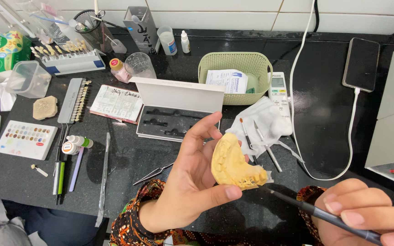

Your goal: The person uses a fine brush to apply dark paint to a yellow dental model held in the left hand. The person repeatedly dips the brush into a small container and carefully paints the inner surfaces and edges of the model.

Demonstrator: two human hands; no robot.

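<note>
We hold the yellow dental cast [233,166] up over the near edge of the black worktop [128,159], our left hand [192,182] closed around its base with thumb below and fingers behind. Our right hand [370,214] grips a thin dark brush [315,212] whose tip meets the front teeth. The stone looks rigid but brittle, so we judge the thick base the safest hold, not the teeth.

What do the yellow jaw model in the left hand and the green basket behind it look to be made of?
The yellow jaw model, held in the left hand, looks like cast dental stone or plaster: matte, chalky and opaque, with rough edges. The green basket seems to be moulded plastic: an even pale colour, a smooth rim and regular woven-look perforations in its walls.
</note>
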